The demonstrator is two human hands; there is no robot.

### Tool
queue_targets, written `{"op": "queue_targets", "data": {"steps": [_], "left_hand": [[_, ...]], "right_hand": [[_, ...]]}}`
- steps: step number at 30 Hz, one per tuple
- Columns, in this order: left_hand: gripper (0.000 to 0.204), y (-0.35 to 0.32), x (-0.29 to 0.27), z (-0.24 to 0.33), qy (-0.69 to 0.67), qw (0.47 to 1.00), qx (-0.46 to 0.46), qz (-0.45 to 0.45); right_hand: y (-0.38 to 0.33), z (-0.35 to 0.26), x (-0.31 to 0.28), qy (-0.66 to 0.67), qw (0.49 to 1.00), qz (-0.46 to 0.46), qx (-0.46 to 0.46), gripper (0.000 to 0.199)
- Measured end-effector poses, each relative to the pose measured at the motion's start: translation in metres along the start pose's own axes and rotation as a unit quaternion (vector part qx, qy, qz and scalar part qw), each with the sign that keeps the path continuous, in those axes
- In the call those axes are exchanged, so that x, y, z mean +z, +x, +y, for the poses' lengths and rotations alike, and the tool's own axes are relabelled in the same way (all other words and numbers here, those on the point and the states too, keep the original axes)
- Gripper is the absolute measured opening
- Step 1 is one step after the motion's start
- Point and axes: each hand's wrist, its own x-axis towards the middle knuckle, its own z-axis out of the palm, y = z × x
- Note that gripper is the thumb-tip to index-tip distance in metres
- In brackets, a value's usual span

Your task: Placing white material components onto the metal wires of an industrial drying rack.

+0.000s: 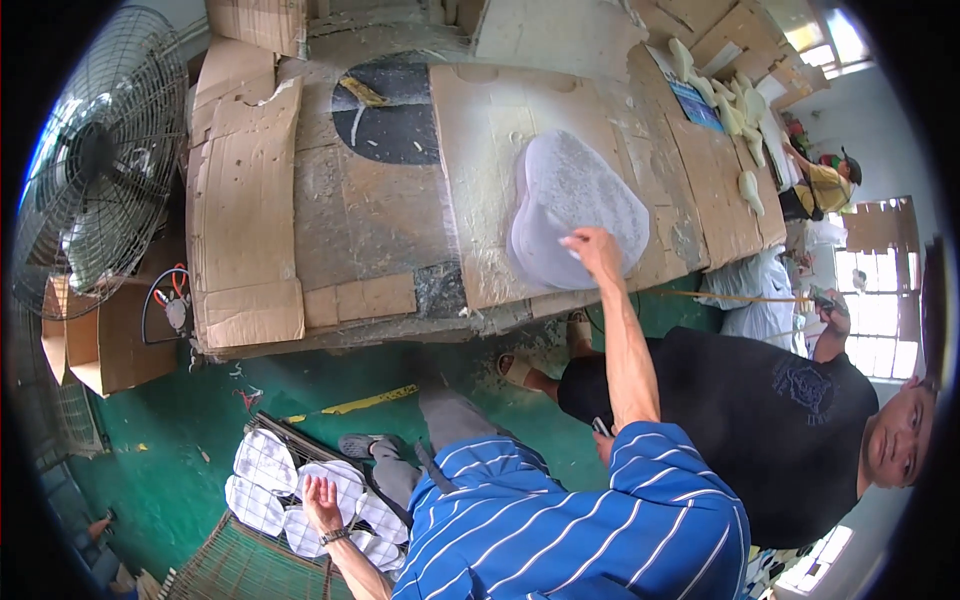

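Several white pads (265, 460) lie near the left hand (322, 503), which is half open and empty. The right hand (597, 252) is over the near part of the grey pad (582, 190), its fingers bent and close together; whether they grip anything cannot be told. The grey pad lies on cardboard (478, 215) on the table (375, 215). A fan (97, 150) stands left of the table; a co-worker (750, 430) in black stands at right
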Motion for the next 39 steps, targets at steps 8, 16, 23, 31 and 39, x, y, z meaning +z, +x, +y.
{"op": "queue_targets", "data": {"steps": [8,16,23,31,39], "left_hand": [[0.041,-0.081,0.166,0.021,0.127,0.979,0.082,-0.134],[0.042,-0.179,0.221,0.044,0.105,0.917,0.112,-0.37],[0.052,-0.191,0.108,0.044,-0.19,0.913,0.14,-0.333],[0.028,-0.173,-0.097,-0.038,-0.379,0.905,0.158,0.113],[0.036,-0.202,-0.27,-0.127,-0.659,0.651,0.273,0.26]], "right_hand": [[0.024,-0.135,-0.099,-0.21,0.915,0.202,-0.279,0.017],[-0.202,-0.309,-0.085,-0.219,0.869,0.032,-0.443,0.02],[-0.43,-0.35,0.03,-0.175,0.705,-0.172,-0.666,0.019],[-0.666,-0.344,0.171,-0.183,0.538,-0.322,-0.757,0.023],[-0.837,-0.29,0.219,-0.082,0.38,-0.5,-0.774,0.048]]}}
